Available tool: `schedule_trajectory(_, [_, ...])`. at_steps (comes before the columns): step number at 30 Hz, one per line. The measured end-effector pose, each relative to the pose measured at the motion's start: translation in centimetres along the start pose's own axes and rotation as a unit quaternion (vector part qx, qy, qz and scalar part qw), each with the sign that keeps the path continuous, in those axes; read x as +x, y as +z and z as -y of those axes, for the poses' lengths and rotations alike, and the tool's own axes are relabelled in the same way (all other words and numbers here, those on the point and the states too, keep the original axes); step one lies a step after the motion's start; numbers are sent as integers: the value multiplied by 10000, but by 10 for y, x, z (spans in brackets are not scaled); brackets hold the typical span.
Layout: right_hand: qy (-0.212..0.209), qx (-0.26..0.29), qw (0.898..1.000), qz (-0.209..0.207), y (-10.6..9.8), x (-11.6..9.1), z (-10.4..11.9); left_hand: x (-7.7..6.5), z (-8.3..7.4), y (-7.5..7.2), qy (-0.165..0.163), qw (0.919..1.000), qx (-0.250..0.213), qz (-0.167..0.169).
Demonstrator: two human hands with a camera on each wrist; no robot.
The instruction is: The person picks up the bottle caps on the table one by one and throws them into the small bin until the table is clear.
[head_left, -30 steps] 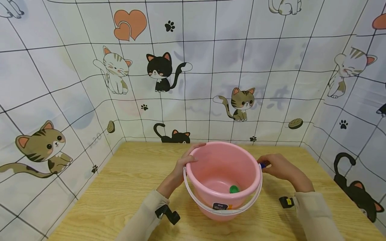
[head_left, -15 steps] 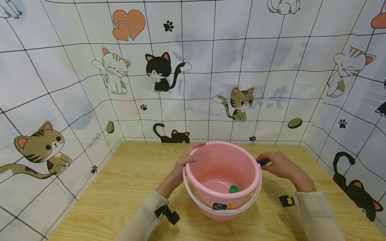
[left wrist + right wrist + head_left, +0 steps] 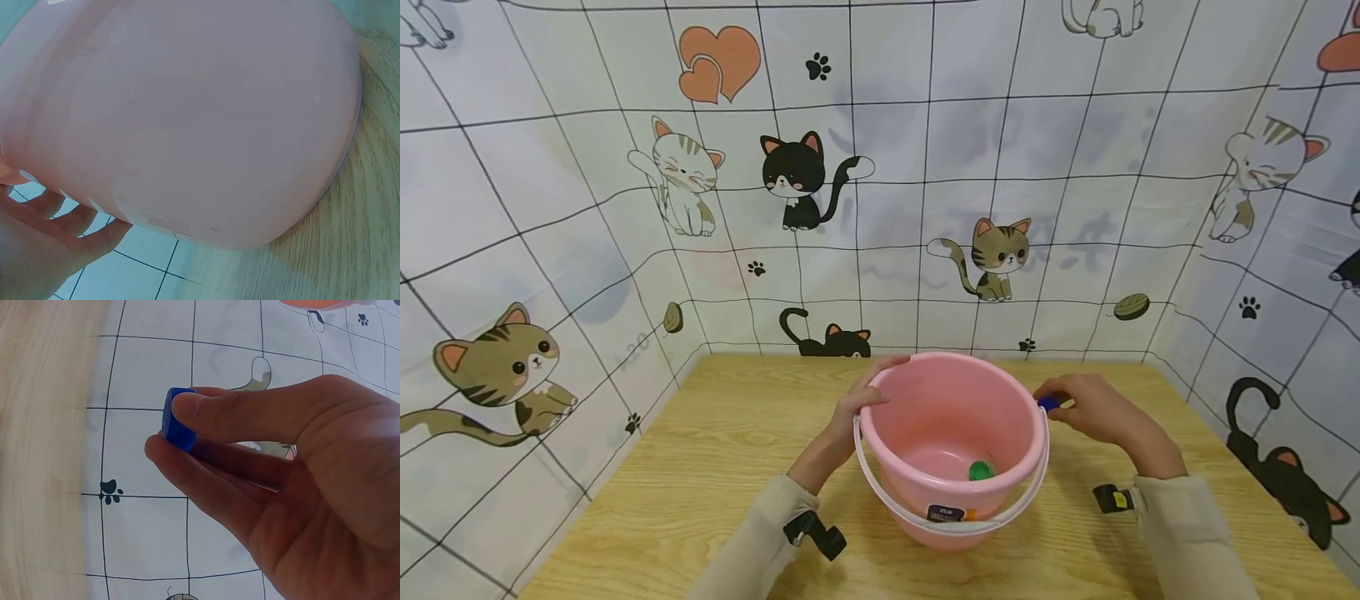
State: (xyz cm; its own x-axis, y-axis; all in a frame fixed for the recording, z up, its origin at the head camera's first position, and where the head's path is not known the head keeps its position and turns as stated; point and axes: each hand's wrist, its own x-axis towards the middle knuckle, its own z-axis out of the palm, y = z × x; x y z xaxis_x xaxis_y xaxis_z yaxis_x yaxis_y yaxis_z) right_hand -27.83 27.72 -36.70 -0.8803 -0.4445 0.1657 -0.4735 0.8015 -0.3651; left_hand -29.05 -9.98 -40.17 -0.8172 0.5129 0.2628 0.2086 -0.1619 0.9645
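A pink bucket (image 3: 958, 396) stands on the wooden table, its mouth tilted toward me. My left hand (image 3: 848, 423) holds it by the left side of the rim, thumb over the edge and fingers spread along the outside wall. Just beyond the right side of the rim, my right hand (image 3: 1101, 410) pinches a small round blue cap (image 3: 179, 428) between thumb and fingertips. Inside the bucket, a green cap (image 3: 981, 471) lies on the bottom toward the right.
The bucket's white handle (image 3: 951, 527) hangs down across its front, over a dark label (image 3: 947, 512). The wooden tabletop (image 3: 752, 417) reaches back to a cloth wall (image 3: 895, 275) with cats and grid lines. Similar walls stand left and right.
My right hand has shifted very slightly left toward the rim with the blue cap, and more of the cap now shows. Bucket, green cap and left hand stay as they were.
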Motion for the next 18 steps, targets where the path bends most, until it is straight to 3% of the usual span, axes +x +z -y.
schedule_trajectory(18, [-1,-54,9999,-128,-9,-2,11,0,0,0,37,10000,35,19])
